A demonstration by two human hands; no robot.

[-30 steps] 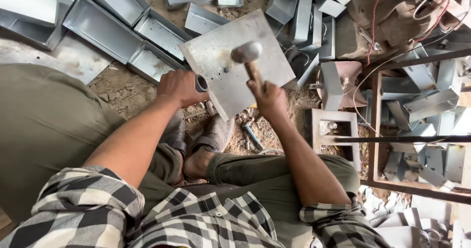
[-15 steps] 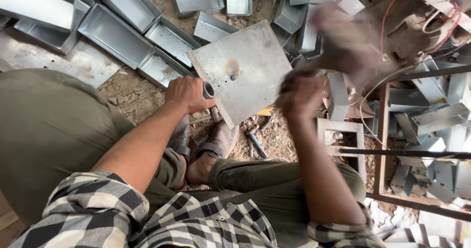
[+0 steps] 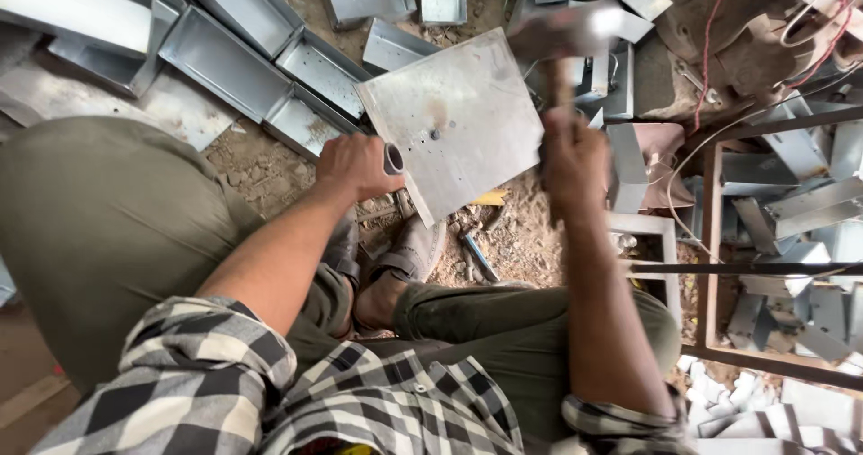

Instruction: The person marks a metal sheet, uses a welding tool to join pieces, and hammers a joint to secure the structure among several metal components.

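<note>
While the right hand (image 3: 575,163) blurs at centre right of the frame, its fingers are wrapped tight around the wooden handle of a steel-headed hammer (image 3: 553,46), whose smeared grey head hangs above the upper right corner of a flat, square, pale grey sheet-metal plate (image 3: 458,118). The left hand (image 3: 355,165), at centre frame, is closed around a short grey metal tube (image 3: 394,159) pressed against the plate's lower left edge. The plate sits tilted like a diamond in the upper middle of the frame, with a small hole and a rusty smudge near its centre. Below the hands, a worn grey shoe (image 3: 413,248) rests on the gritty brown dirt floor (image 3: 503,239) just under the plate's lower corner, between knees clad in olive trousers (image 3: 108,230). Black-and-white checked shirt sleeves (image 3: 225,374) fill the bottom edge. Open galvanised sheet-metal trays (image 3: 225,59) lie scattered across the upper left, and a rusty iron-bar frame (image 3: 719,266) stands over more folded metal pieces at right, beneath red and white wires (image 3: 710,50).
</note>
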